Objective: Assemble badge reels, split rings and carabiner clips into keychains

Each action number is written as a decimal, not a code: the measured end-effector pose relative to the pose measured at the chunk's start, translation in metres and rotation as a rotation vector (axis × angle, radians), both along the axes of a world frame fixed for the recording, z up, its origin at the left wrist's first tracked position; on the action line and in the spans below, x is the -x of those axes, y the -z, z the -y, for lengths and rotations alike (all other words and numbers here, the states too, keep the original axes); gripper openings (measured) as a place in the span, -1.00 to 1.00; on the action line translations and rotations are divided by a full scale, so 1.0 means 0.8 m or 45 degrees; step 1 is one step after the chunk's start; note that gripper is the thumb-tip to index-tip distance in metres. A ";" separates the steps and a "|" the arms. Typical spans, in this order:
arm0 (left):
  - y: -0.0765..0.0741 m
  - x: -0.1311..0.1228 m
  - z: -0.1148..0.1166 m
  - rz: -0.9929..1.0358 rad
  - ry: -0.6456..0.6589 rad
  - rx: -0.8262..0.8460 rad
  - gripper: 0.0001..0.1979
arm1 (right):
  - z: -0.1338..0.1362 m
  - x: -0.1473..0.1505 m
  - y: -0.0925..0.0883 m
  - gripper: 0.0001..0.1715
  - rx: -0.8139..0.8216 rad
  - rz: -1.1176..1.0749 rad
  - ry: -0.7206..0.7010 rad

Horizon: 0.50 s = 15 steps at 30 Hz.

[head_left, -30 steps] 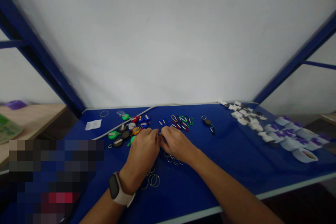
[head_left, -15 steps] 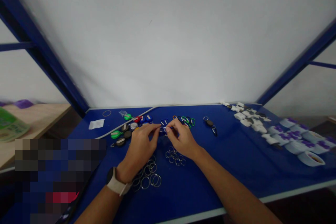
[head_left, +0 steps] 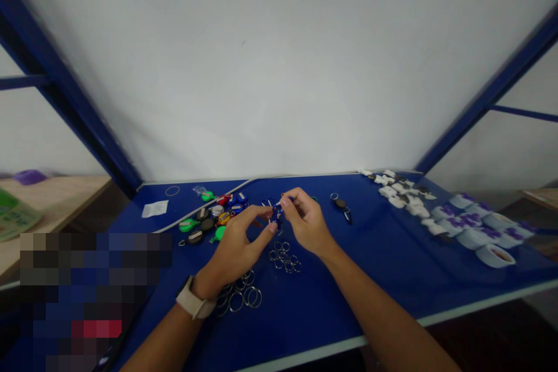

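Left hand (head_left: 235, 250), right hand (head_left: 305, 224) pinch small blue clip (head_left: 276, 216), probably carabiner, above key rings (head_left: 285, 258).

Dim even indoor light, soft shadows under the hands, wide-angle bending of blue frame bars (head_left: 65, 99) at 9 and 3 o'clock, slight blur throughout, pixelated block at 8 o'clock

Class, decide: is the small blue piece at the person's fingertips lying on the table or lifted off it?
Lifted: the left hand and right hand pinch the small blue piece above the loose key rings.
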State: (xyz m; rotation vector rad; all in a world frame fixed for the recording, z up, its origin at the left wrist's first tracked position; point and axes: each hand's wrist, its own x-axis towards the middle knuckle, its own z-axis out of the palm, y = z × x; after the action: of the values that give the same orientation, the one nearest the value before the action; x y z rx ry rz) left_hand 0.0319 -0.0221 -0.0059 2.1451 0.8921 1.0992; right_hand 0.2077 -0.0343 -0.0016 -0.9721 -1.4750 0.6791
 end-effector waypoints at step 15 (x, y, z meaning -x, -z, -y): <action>-0.007 -0.002 0.001 0.147 0.217 0.308 -0.75 | -0.003 0.002 0.001 -0.77 -0.048 -0.169 -0.009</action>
State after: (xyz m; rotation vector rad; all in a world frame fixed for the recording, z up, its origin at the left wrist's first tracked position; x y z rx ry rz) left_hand 0.0336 -0.0231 -0.0002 1.9009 0.7342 0.9667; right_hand 0.2064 -0.0321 -0.0026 -0.8768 -1.3706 0.7046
